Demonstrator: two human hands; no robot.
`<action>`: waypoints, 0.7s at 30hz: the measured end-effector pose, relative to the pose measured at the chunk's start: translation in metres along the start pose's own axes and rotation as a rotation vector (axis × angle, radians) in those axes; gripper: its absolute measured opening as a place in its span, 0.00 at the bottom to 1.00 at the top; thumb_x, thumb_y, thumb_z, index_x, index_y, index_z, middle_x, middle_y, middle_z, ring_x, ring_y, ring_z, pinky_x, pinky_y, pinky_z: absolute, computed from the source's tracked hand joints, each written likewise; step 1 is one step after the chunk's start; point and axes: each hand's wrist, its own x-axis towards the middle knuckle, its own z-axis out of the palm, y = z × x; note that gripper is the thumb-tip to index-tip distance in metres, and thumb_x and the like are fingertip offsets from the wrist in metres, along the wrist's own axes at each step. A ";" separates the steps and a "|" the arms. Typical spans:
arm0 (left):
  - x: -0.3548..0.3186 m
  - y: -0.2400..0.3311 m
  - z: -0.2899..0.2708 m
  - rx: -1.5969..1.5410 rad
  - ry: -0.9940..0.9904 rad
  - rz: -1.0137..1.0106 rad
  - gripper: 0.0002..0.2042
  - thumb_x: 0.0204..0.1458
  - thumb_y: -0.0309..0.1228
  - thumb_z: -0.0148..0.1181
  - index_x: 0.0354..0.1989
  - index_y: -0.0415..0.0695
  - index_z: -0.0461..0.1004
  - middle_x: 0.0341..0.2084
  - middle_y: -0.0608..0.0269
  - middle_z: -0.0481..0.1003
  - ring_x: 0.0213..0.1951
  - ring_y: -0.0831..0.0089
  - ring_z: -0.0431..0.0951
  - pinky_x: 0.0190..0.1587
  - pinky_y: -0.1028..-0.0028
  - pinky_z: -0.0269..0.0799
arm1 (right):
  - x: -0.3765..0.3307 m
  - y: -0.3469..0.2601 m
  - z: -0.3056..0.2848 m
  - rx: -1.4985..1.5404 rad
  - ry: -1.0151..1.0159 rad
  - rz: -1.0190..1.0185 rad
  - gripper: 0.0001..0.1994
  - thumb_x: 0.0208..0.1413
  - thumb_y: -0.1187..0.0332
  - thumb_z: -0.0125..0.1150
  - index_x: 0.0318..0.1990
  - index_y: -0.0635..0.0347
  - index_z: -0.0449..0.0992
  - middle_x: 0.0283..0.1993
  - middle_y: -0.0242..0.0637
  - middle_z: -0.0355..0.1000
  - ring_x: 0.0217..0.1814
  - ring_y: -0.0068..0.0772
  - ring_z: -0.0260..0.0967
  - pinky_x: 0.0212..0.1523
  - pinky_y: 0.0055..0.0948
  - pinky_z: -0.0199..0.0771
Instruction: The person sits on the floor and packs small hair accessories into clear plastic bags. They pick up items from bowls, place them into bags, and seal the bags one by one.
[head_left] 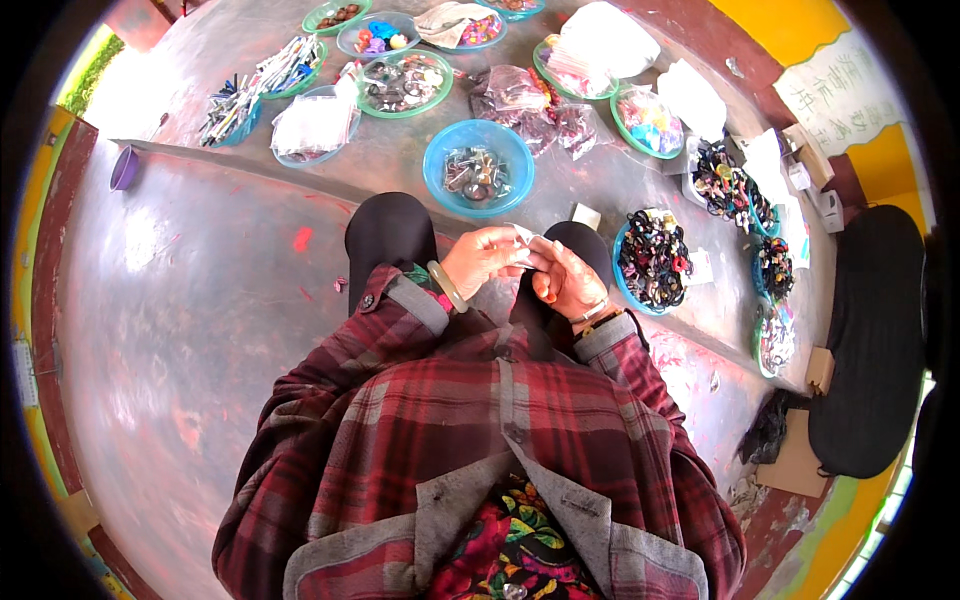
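- Above the person's knees, the left hand (483,258) and the right hand (565,280) meet, fingertips pinched together on a small white packet (527,238) held between them.
- Both hands are closed narrowly around that packet; what it holds is too small to tell.
- A pale green bangle (446,286) sits on the left wrist, and thin bracelets (592,313) circle the right wrist.
- Just beyond the hands, on the grey floor (200,300), stands a blue bowl (478,168) holding small dark pieces.
- Near the right hand, a second blue bowl (655,258) is piled with black and coloured hair ties.
- Farther off lie clear plastic bags (525,105), a green bowl (405,84) of mixed small items, and more bowls along the far edge.
- A purple cup (124,168) sits well apart at the left.
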 end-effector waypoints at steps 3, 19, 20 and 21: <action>0.001 -0.005 -0.002 -0.064 -0.040 0.021 0.16 0.55 0.31 0.48 0.50 0.39 0.64 0.43 0.60 0.69 0.43 0.74 0.72 0.43 0.76 0.70 | -0.001 -0.004 0.005 -0.008 -0.066 0.018 0.26 0.56 0.50 0.44 0.54 0.61 0.61 0.41 0.36 0.68 0.21 0.21 0.60 0.20 0.16 0.59; 0.001 -0.003 0.000 -0.054 0.012 0.008 0.24 0.57 0.45 0.39 0.53 0.38 0.60 0.45 0.57 0.68 0.44 0.72 0.71 0.43 0.74 0.69 | -0.001 -0.003 0.008 -0.013 -0.081 0.068 0.29 0.54 0.45 0.43 0.54 0.60 0.63 0.53 0.37 0.64 0.28 0.20 0.62 0.23 0.17 0.57; 0.000 -0.001 0.001 -0.049 0.042 0.022 0.23 0.57 0.44 0.40 0.53 0.38 0.61 0.45 0.58 0.68 0.44 0.73 0.71 0.42 0.74 0.69 | -0.001 -0.004 0.011 -0.004 -0.050 0.067 0.29 0.54 0.45 0.43 0.54 0.59 0.63 0.54 0.36 0.64 0.29 0.20 0.62 0.23 0.17 0.56; 0.000 0.000 0.001 -0.002 0.074 0.052 0.21 0.57 0.42 0.42 0.51 0.38 0.63 0.44 0.59 0.69 0.43 0.74 0.71 0.41 0.75 0.70 | -0.002 -0.005 0.013 0.001 -0.034 0.055 0.30 0.54 0.44 0.43 0.55 0.59 0.62 0.54 0.35 0.64 0.30 0.20 0.62 0.24 0.17 0.56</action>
